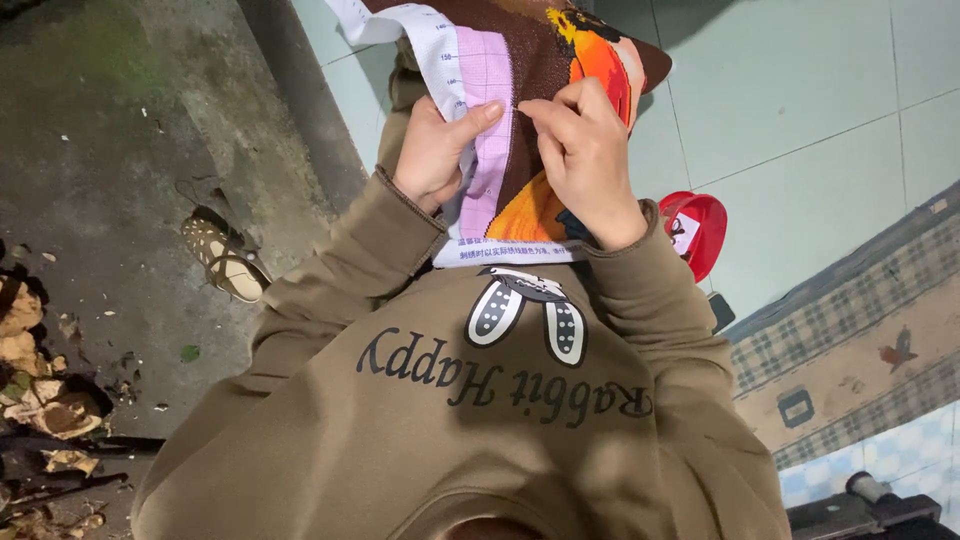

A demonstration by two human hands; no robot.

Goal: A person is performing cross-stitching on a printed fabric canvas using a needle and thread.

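Observation:
Both hands hold a piece of cross-stitch cloth [510, 70] in front of my chest; it has a white gridded border, a pink band, and brown, orange and yellow stitched areas. My left hand [437, 150] grips the cloth's left edge, with the thumb pressed on the pink band. My right hand [583, 160] pinches the brown part just right of that thumb, fingers closed tight; whether a needle sits between them I cannot tell. The cloth's lower edge hangs against my olive-brown sweatshirt [480, 420].
A patterned shoe [224, 256] lies on the grey concrete at left. Rubble and debris [35, 400] sit at the far left edge. A red plastic container [698, 232] stands on the pale tiles at right, beside checked fabric [860, 340]. A dark object [870, 510] shows bottom right.

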